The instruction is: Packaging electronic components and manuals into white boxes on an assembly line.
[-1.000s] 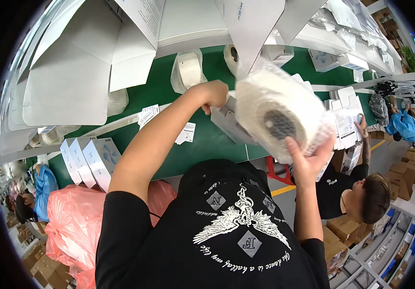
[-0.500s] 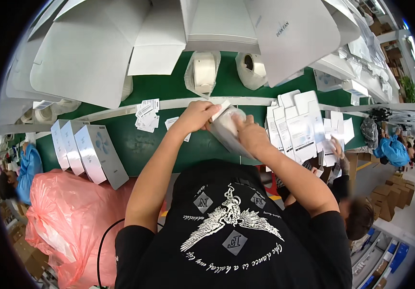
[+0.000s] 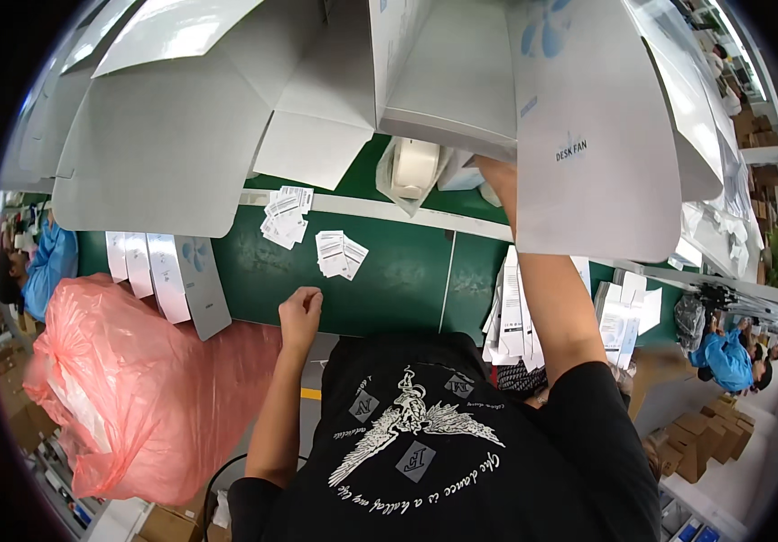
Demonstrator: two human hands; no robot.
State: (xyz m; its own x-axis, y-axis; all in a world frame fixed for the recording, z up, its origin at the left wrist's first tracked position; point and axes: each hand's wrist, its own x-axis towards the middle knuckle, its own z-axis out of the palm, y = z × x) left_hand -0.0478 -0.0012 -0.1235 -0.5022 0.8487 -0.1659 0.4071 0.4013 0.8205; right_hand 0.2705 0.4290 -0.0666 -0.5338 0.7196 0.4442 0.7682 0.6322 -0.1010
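Observation:
My left hand [image 3: 301,314] hovers by the near edge of the green table, its fingers curled in and nothing visible in them. Reaching far forward, my right hand [image 3: 499,177] goes in beneath the flap of a white carton [image 3: 596,154]; its fingers are hidden there. Just left of it lies a white thing in clear plastic [image 3: 461,173], partly covered by the carton. Another bagged white, rounded device [image 3: 416,169] rests beside that. Two small piles of printed white cards, one farther left [image 3: 286,217] and one closer [image 3: 341,255], lie between my hands and the cartons.
Large opened cartons [image 3: 163,135] overhang the table's far side. Upright printed boxes [image 3: 195,280] stand at left, above a big pink plastic bag [image 3: 154,388]. Flattened white boxes [image 3: 511,316] lie right, under my forearm. A pale rail [image 3: 362,206] crosses the green table.
My hands have parted from the bagged white thing they held together over the table. The right has moved far forward under the carton flap; the left has drawn back towards me.

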